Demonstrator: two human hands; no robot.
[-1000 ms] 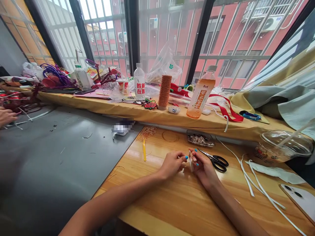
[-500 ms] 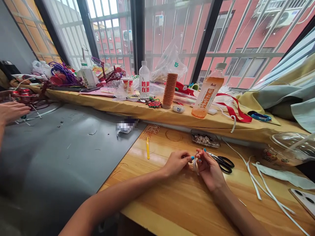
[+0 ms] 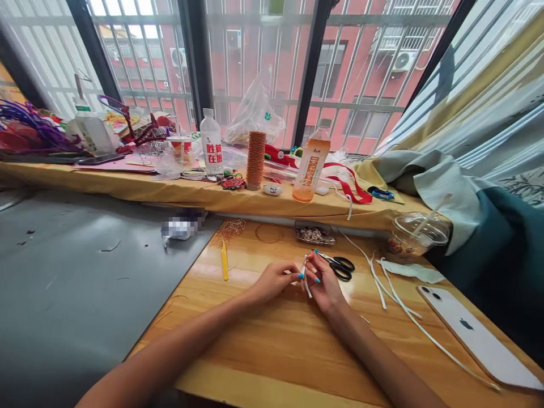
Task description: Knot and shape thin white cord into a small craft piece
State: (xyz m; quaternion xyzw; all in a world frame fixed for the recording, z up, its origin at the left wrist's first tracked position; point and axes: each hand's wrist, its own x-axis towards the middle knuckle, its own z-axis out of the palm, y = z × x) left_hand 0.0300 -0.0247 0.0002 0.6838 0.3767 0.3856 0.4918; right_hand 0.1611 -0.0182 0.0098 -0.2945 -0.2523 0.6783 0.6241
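Over the wooden table (image 3: 255, 345), my left hand (image 3: 276, 281) pinches a short white cord (image 3: 307, 288) between thumb and fingertips. My right hand (image 3: 326, 280) is closed on the upper part of the same cord, its fingers bent around it. A thin brownish strand seems to run up at the fingertips, too fine to make out fully. Black-handled scissors (image 3: 342, 268) lie just behind my right hand, their blades partly hidden by it. Beyond them sits a clear tray (image 3: 315, 233) of small pale and dark pieces. Yellow tweezers (image 3: 225, 262) rest to the left of my hands.
Long white cords (image 3: 397, 292) and a white phone (image 3: 476, 334) lie on the right, with a lidded plastic cup (image 3: 414, 235) behind. Along the cloth-covered ledge (image 3: 170, 190) stand a tea bottle (image 3: 312, 164), a spool of brown cord (image 3: 256, 161) and a water bottle (image 3: 211, 144).
The view has swung right, so everything sits further left and the other person's hand has left the picture. Both my hands still hold the white cord close together.
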